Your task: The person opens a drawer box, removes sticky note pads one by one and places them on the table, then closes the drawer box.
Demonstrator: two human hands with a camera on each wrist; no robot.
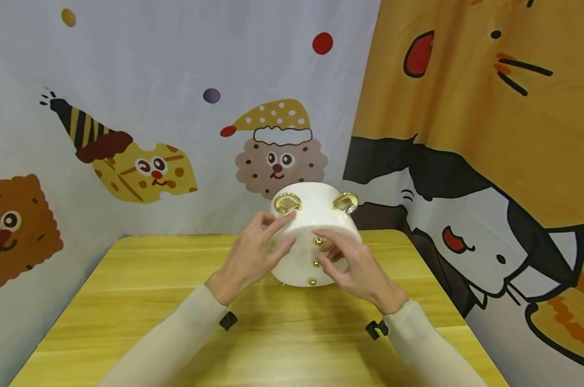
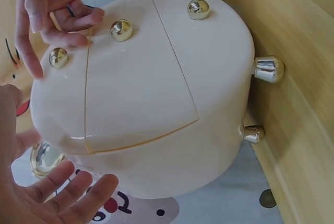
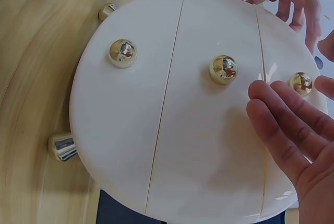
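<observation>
A white rounded box with two gold ears stands on the table, its front split by thin seams into sections. Three round gold knobs run down that front. My left hand is at the box's upper left, fingers spread and loosely bent, its index fingertip near the left ear. Over on the front, my right hand has its fingers by the top knob. They do not appear to pinch it. Whether either hand touches the box is unclear.
Short gold feet support the box on the yellow wood-grain table. Behind it hangs a pale cloth with cartoon food figures. An orange curtain with cartoon cats hangs at the right.
</observation>
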